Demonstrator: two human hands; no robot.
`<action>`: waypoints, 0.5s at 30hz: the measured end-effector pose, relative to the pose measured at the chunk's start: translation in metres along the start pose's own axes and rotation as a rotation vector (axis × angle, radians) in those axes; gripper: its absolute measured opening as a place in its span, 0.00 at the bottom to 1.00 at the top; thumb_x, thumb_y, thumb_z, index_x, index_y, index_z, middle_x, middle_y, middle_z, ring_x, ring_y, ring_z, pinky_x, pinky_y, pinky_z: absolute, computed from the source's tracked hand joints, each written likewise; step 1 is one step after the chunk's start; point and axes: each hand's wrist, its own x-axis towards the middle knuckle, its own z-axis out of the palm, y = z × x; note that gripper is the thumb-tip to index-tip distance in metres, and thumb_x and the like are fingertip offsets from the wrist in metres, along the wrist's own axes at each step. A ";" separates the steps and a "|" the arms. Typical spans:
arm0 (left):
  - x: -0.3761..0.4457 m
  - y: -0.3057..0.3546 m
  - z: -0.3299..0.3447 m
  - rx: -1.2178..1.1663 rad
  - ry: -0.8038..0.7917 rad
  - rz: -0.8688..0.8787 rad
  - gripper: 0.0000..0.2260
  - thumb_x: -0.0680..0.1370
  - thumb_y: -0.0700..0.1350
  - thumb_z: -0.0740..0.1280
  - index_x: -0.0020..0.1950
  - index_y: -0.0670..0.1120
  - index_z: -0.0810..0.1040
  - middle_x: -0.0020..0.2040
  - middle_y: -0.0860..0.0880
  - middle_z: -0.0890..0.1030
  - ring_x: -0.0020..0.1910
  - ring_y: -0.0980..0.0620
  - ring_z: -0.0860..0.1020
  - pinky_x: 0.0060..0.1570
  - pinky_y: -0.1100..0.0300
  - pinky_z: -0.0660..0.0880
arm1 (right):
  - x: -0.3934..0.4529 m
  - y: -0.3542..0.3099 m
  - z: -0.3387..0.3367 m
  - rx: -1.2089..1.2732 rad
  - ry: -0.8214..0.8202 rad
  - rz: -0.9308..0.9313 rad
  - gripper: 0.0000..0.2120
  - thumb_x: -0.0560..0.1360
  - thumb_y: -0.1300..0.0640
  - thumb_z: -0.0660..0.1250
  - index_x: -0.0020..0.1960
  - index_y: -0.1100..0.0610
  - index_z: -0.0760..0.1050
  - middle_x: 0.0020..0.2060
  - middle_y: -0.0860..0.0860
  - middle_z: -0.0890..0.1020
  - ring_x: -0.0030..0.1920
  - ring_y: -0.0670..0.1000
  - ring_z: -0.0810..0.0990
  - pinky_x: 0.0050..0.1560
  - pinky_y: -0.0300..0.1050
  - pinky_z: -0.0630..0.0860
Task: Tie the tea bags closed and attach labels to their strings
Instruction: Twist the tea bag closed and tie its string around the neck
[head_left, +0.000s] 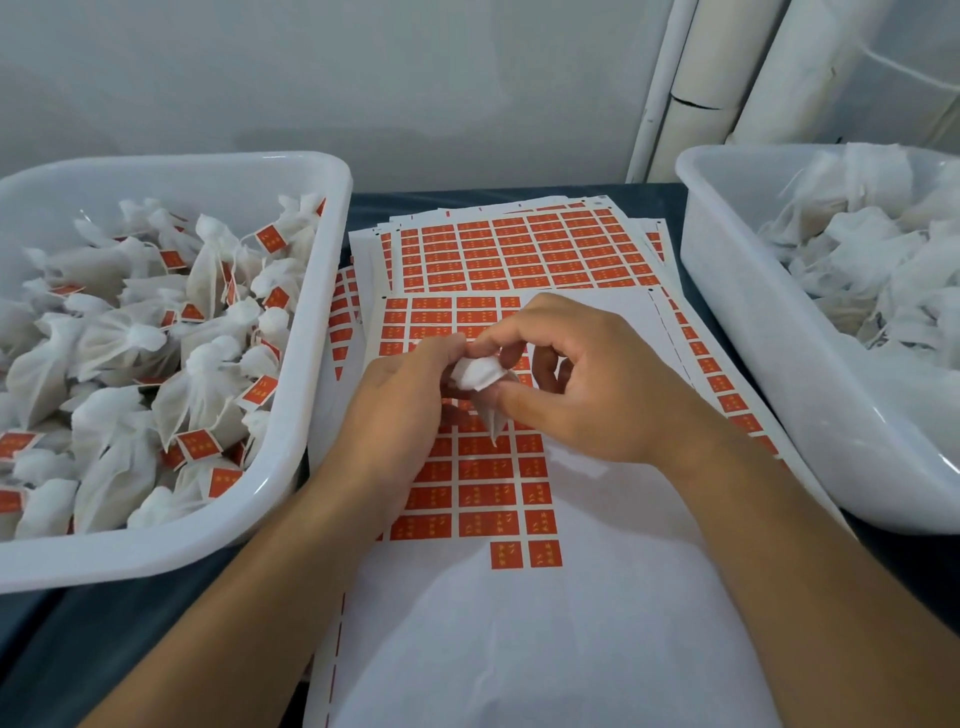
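Both hands meet over the near label sheet (467, 467) and work one tea bag (475, 375) between them. The left hand (400, 405) pinches the gathered neck of the bag with thumb and fingertips. The right hand (582, 384) curls its fingers round the other side of the bag, index finger raised above it. The string cannot be made out at this size; judged from the grip, the step in hand is drawing the neck closed.

Procedure for this step:
- Keep the left pinch tight on the gathers so the mouth does not reopen.
- Pull the string straight away from the neck, not sideways; the thin mesh is likely to tear under a skewed pull.
- Leave a free tail of string long enough to take a label.

The tea bag is white, soft, and crumpled, with one pointed corner hanging down below the hands toward the sheet.

Under the hands, the sheet carries rows of red labels, with many removed from the near and right-hand parts. Beyond the hands lies a full sheet (519, 249) on a stack. To the left of the left hand stands a white tub (322, 322) of tied, labelled bags. To the right of the right hand, a second tub (727, 291) holds unlabelled bags. All rest on the dark tabletop (135, 618).
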 end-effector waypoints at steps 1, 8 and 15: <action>-0.001 0.001 0.000 0.008 0.009 0.000 0.14 0.81 0.64 0.58 0.42 0.72 0.81 0.39 0.60 0.86 0.40 0.61 0.85 0.48 0.54 0.79 | 0.000 0.000 0.001 -0.010 0.011 0.001 0.13 0.74 0.46 0.73 0.58 0.40 0.79 0.46 0.30 0.74 0.51 0.33 0.75 0.44 0.22 0.71; -0.006 0.004 0.000 0.049 -0.073 0.072 0.33 0.75 0.73 0.45 0.48 0.61 0.87 0.48 0.58 0.87 0.51 0.56 0.85 0.62 0.51 0.75 | 0.002 0.002 0.008 -0.023 0.077 0.029 0.09 0.76 0.43 0.71 0.56 0.39 0.79 0.46 0.29 0.73 0.52 0.33 0.74 0.45 0.21 0.70; -0.011 0.002 0.000 0.114 -0.064 0.186 0.18 0.85 0.58 0.53 0.51 0.58 0.83 0.50 0.65 0.84 0.49 0.71 0.79 0.50 0.61 0.75 | 0.001 0.004 0.007 0.210 0.165 0.097 0.03 0.78 0.49 0.71 0.50 0.41 0.81 0.46 0.35 0.80 0.52 0.42 0.79 0.48 0.32 0.78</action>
